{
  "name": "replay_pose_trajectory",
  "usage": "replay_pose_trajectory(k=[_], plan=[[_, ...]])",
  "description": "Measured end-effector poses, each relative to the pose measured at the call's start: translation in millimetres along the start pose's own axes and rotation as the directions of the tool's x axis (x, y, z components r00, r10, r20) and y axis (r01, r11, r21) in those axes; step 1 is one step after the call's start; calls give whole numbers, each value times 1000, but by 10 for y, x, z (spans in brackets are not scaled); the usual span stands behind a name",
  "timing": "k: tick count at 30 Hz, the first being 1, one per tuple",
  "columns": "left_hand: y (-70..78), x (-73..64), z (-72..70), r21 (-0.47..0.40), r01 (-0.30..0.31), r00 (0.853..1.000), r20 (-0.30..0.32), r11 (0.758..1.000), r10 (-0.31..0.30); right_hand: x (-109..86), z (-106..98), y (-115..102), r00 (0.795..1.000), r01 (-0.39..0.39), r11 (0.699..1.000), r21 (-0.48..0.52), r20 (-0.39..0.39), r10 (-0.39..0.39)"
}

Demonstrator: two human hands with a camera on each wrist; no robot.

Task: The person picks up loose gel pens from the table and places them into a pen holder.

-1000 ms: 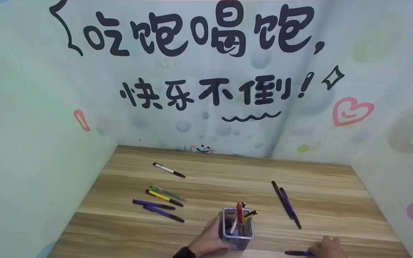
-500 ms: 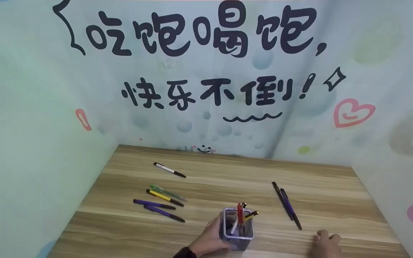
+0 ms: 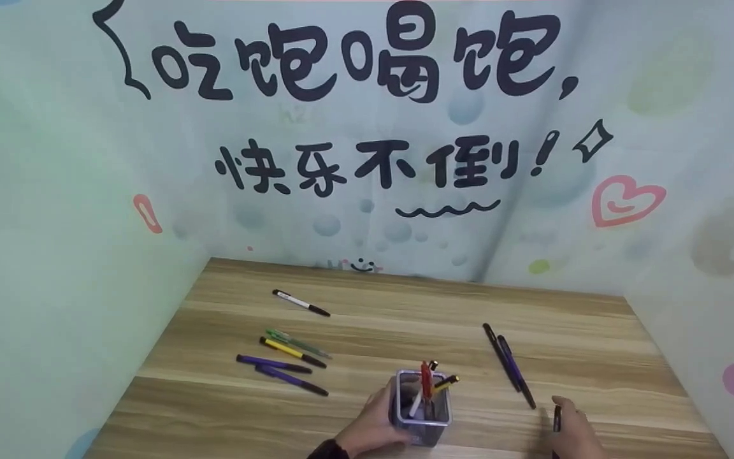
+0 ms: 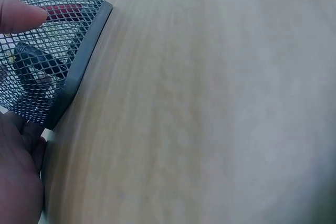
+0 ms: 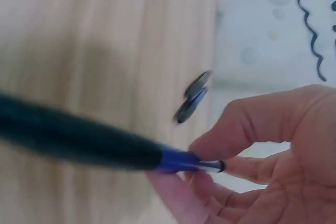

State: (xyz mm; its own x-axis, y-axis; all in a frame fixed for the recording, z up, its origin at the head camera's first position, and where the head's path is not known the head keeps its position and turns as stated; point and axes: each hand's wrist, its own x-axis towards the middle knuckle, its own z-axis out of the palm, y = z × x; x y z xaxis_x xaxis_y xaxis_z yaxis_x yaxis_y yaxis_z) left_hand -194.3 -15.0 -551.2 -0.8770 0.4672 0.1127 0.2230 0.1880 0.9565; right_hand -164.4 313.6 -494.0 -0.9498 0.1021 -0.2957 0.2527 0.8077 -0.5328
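Note:
My left hand (image 3: 373,421) grips the side of a square black mesh pen holder (image 3: 423,435) with a light rim. A red pen (image 3: 426,377), a black-and-yellow pen (image 3: 448,381) and a white one stand inside it. In the left wrist view the thumb lies against the mesh (image 4: 52,40), and fingers reach under its lower corner. To the right, my right hand (image 3: 576,432) pinches a blue pen with a long black grip (image 5: 79,137) between thumb and fingers near one end. The pen's black part sticks out from the hand, over the wooden table in the right wrist view.
On the wooden table (image 3: 392,319), a white pen (image 3: 301,303), a green pen (image 3: 309,347), a yellow pen (image 3: 287,349) and two blue pens (image 3: 271,364) lie at left. A black pen (image 3: 499,350) and a blue pen (image 3: 517,370) lie together at right. Printed cloth walls (image 3: 367,236) enclose the table.
My right hand has picked up the blue pen from the table's front right and moved slightly forward, turning it in the fingers. My left hand and the pen holder have stayed put.

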Motion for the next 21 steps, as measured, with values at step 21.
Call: replay_pose_trajectory(k=[21], plan=[[-62,22,18,-16,-68,998,10,998,68,-506,97,-1402,756,633,600,489,-558,-343]])
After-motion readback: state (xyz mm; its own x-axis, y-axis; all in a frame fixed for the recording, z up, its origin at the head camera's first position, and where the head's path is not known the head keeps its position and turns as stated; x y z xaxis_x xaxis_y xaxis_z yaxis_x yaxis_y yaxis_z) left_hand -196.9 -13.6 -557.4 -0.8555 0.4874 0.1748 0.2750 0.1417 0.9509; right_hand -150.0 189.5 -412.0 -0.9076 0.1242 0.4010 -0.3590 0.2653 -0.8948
